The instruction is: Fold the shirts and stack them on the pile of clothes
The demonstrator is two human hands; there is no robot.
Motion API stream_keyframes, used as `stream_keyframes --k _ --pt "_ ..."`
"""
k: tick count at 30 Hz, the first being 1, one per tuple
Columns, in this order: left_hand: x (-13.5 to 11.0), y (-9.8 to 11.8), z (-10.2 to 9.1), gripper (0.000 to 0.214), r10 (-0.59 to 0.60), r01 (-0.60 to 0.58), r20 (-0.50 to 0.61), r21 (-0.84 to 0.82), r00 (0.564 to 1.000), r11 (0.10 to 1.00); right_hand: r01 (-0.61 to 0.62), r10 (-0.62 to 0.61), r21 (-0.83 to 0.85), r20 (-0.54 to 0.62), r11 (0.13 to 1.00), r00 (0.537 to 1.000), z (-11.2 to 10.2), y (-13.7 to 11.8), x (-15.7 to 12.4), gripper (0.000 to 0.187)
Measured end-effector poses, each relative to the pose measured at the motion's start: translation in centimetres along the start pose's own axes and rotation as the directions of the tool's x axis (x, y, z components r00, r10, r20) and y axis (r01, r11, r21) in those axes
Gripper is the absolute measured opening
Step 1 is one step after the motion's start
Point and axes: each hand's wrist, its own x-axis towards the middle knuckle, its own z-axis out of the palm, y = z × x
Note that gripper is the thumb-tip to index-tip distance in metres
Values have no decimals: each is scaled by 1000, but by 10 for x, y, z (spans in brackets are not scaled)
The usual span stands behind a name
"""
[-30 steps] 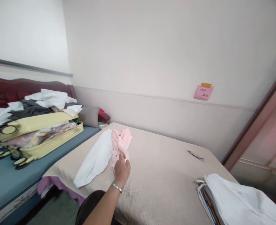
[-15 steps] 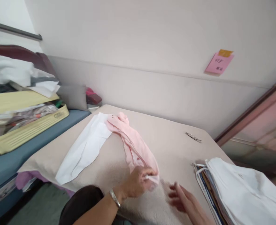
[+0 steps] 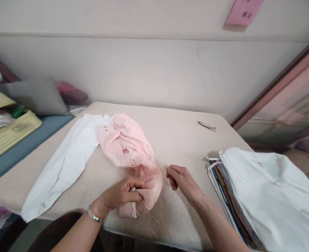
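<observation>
A crumpled pink garment (image 3: 128,150) with small eyelet holes lies on the beige table cover (image 3: 175,126). My left hand (image 3: 120,194) pinches its near hem, fingers closed on the lace-trimmed edge. My right hand (image 3: 182,178) hovers just right of the pink cloth, fingers curled, holding nothing that I can see. A white garment (image 3: 65,164) lies flat to the left, partly under the pink one.
A stack of folded clothes topped by a white shirt (image 3: 265,189) sits at the right edge. A small metal clip (image 3: 206,126) lies at the far side. A yellow suitcase (image 3: 7,134) rests on the blue bed at left, with a grey cushion (image 3: 36,96) behind.
My left hand has pulled the pink garment toward me across the table. My right hand has come in beside it. The view has tilted down.
</observation>
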Motion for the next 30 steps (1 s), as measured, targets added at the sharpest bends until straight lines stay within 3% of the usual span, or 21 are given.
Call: stream_keyframes --k 3,7,11,14,17,22,24,25,26,27,28,30 --pt "-1 -2 6 15 -75 79 90 -39 993 996 0 0 3 -47 1000 999 -15 -2 0 30" --pt "1 -2 16 16 -166 186 216 -72 962 980 -23 30 43 -153 999 988 -1 10 13 34" --pt "4 -4 20 13 -143 144 224 11 964 990 55 -40 195 -80 979 996 30 16 15 36" --pt "3 -6 20 16 -134 122 224 67 965 990 160 -166 181 19 970 986 44 15 9 33" --pt "1 -9 20 19 -122 102 225 99 967 990 210 -216 96 59 973 975 48 16 7 33" --pt "-1 -6 17 10 -131 123 280 45 951 991 163 -162 55 -25 985 986 40 23 16 33" --pt "0 -5 14 23 -123 119 197 36 973 992 121 -116 95 -58 988 992 35 25 17 33" --pt "2 -6 13 31 -124 124 101 10 987 992 110 -102 112 -77 988 992 33 26 17 33" --pt "4 -8 11 36 -129 128 -44 -24 991 992 106 -95 121 -94 987 991 31 26 17 32" --pt "6 -11 9 35 -129 121 -221 -47 967 992 108 -95 120 -106 987 990 30 26 17 32" --pt "8 -14 7 31 -114 106 -402 -41 909 993 111 -98 111 -114 988 989 29 26 16 32" --pt "12 -20 4 19 -16 103 -678 89 735 991 110 -100 89 -109 990 989 30 25 15 32"
